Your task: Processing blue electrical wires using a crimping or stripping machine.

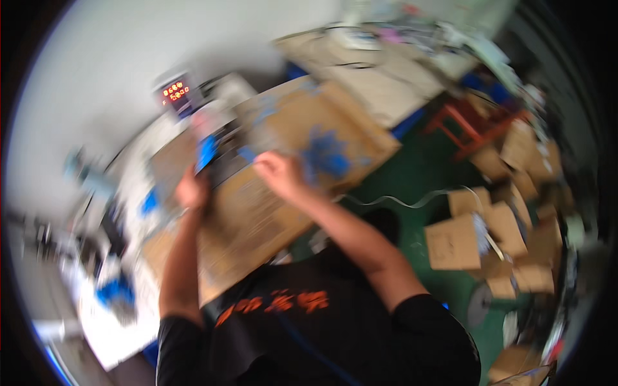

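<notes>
My left hand (193,189) is closed on the lower end of a thin, flat piece with a bright blue face (206,152) and a dark edge, tilted upward; motion blur hides its exact kind. To its right, my right hand (278,172) is closed with the fingers drawn together over the cardboard. A small blue scrap (246,154) shows right at its fingertips; whether they grip it cannot be made out. Several blue scraps (326,153) lie heaped beyond my right hand on the cardboard sheet (251,209) that covers the worktop.
A box with a glowing red digital display (177,95) stands at the back left of the table. Another bench (380,90) with cluttered items is at the far right. Open cardboard boxes (452,243), a red stool (460,122) and a white cable (405,204) are on the green floor.
</notes>
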A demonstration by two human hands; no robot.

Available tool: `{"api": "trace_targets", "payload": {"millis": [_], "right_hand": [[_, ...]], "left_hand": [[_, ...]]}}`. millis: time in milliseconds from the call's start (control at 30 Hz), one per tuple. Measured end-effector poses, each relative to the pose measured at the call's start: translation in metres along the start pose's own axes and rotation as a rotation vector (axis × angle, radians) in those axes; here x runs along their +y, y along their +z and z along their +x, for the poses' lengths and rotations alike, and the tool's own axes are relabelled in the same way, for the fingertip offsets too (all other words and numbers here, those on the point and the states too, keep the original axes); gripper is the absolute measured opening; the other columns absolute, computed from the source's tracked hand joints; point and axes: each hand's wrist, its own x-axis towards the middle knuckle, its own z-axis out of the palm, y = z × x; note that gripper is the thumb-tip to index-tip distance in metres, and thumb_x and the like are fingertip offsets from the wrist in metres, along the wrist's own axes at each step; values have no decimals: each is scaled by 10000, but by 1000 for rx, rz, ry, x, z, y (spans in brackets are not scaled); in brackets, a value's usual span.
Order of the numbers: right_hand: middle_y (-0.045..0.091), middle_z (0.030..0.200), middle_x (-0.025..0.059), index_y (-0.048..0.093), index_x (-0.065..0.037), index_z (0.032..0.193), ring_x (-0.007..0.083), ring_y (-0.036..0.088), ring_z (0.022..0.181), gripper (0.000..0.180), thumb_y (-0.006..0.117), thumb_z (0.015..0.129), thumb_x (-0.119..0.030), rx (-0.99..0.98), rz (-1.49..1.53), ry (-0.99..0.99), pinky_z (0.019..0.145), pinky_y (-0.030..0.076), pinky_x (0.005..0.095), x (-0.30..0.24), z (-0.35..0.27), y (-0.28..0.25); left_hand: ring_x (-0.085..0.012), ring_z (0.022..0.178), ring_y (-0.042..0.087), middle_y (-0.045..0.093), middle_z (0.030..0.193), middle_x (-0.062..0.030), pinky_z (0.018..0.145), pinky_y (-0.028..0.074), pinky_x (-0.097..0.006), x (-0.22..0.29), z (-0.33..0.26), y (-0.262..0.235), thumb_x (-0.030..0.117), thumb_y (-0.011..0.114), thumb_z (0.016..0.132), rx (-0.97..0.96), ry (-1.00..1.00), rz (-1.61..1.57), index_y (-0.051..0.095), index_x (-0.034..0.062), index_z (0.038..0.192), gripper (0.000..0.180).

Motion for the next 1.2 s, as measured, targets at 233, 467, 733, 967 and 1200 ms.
{"api": "trace_targets", "payload": {"millis": [233, 467, 733, 967, 1200], "right_hand": [[655, 722, 106, 644, -90, 854, 294, 632, 662, 119, 647, 815, -203, -191, -242, 126, 580, 475, 386, 17, 21, 47], [640, 704, 102, 624, -61, 854, 242, 617, 621, 106, 645, 821, -160, -96, -125, 105, 568, 469, 343, 10, 38, 65], [634, 780, 47, 555, -37, 921, 54, 520, 548, 127, 565, 920, -163, 107, 600, 541, 444, 388, 208, 0, 54, 38], [653, 845, 82, 509, -61, 937, 96, 603, 606, 114, 540, 933, -171, 196, 722, 587, 423, 404, 202, -4, 57, -11], [655, 874, 89, 501, -50, 952, 121, 641, 664, 123, 539, 935, -165, 156, 644, 596, 443, 426, 203, -9, 37, -29]], "left_hand": [[-262, 604, 599, 596, 639, -99, 578, 451, -374, 6, 12, 4, 265, 545, 918, 210, 98, -499, 537, 53, 841, 225], [-268, 597, 597, 597, 635, -97, 572, 452, -374, 14, 9, -2, 263, 540, 926, 226, 70, -481, 513, 47, 814, 245], [-332, 631, 607, 611, 653, -99, 576, 457, -412, 11, 10, 1, 210, 547, 903, 210, 108, -466, 492, 72, 831, 166], [-307, 653, 634, 633, 665, -90, 584, 471, -409, 10, 9, -1, 237, 547, 913, 161, 131, -468, 517, 72, 873, 172], [-42, 546, 466, 657, 823, -12, 492, 414, -223, 66, -22, -8, 222, 509, 965, -110, 63, -1133, 566, 80, 955, 153]]}}
